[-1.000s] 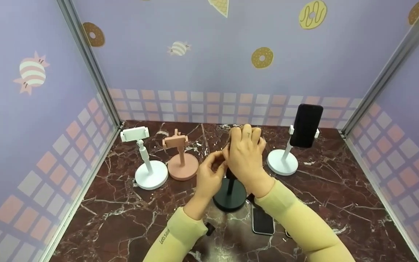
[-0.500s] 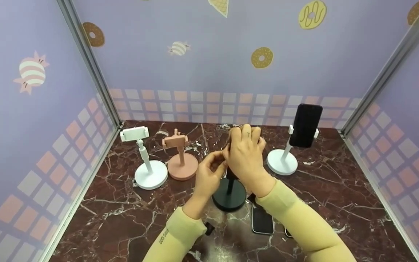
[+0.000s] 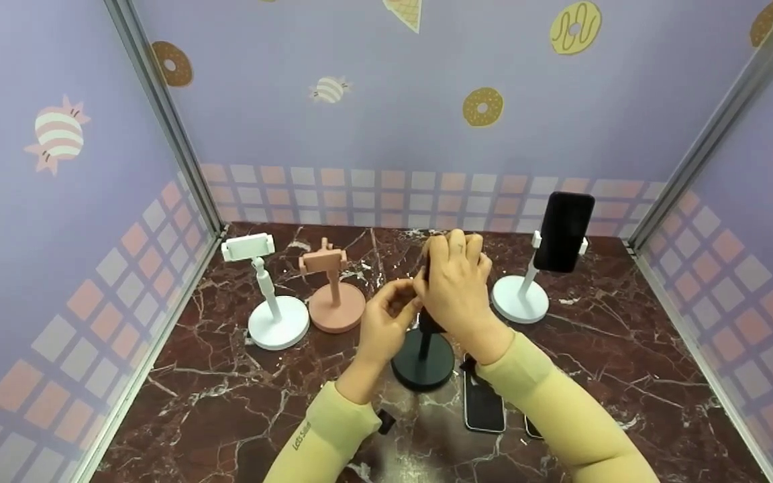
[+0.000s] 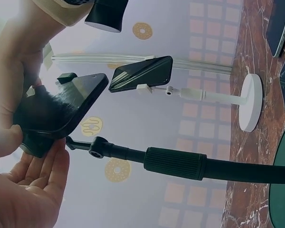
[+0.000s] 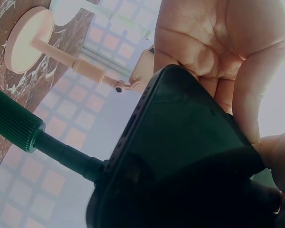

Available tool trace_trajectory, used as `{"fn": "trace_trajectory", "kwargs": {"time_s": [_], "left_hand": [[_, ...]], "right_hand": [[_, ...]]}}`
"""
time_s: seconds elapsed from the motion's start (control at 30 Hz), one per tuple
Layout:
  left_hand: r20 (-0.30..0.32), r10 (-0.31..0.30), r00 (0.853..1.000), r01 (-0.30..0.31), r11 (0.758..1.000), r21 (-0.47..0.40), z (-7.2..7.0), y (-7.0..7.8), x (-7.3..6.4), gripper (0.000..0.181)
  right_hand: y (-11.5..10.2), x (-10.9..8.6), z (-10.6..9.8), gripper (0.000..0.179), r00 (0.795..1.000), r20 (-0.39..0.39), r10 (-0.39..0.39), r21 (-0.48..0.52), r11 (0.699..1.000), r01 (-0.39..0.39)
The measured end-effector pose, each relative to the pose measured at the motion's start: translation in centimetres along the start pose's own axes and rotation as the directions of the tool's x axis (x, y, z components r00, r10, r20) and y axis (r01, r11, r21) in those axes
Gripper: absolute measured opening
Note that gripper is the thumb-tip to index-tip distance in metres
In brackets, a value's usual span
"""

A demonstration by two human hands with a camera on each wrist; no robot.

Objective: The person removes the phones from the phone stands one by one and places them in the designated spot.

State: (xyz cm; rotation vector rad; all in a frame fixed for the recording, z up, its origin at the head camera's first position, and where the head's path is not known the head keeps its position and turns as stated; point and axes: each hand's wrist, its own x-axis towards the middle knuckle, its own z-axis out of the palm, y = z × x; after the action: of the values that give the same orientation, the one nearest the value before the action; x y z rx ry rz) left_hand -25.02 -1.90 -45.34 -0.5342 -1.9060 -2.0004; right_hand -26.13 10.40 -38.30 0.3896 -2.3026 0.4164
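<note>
A black smartphone (image 5: 171, 128) is being grasped by the right grip (image 3: 457, 292), while the clamp (image 4: 37, 146) behind it is being pinched at one edge by the left grip (image 3: 386, 325). The phone is being held at the head of the black phone stand (image 3: 423, 362), above the marbled counter (image 3: 212, 416). A light, rigid, slippery and breakable handset is being presumed; its long side edges are being favoured for holding, and pressure on the glass is being discouraged. To the right, a mounted phone (image 3: 564, 231) is being supported by a white stand (image 3: 521, 302).
</note>
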Motion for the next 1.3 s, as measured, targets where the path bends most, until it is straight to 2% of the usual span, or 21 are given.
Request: {"fn": "trace_trajectory", "kwargs": {"time_s": [0.37,0.67,0.97,1.3], "left_hand": [[0.015,-0.002,1.0,0.002,0.999,-0.036,-0.19,-0.32,0.08,0.026],[0.031,0.022,0.999,-0.021,0.999,-0.05,-0.35,-0.48,0.16,0.026],[0.031,0.011,0.999,-0.01,0.998,-0.064,-0.3,-0.44,0.12,0.025],[0.024,-0.011,1.0,0.012,0.998,-0.064,-0.29,-0.42,0.12,0.026]], "right_hand": [[0.19,-0.17,-0.14,0.028,1.0,-0.013,-0.015,0.038,0.999,0.016],[0.39,-0.16,-0.08,0.025,0.999,-0.045,-0.031,0.062,0.997,0.034],[0.69,-0.25,-0.21,0.028,0.996,-0.059,-0.06,0.095,0.993,0.066],[0.76,-0.39,-0.54,0.03,0.997,-0.038,-0.074,0.142,0.987,0.079]]}}
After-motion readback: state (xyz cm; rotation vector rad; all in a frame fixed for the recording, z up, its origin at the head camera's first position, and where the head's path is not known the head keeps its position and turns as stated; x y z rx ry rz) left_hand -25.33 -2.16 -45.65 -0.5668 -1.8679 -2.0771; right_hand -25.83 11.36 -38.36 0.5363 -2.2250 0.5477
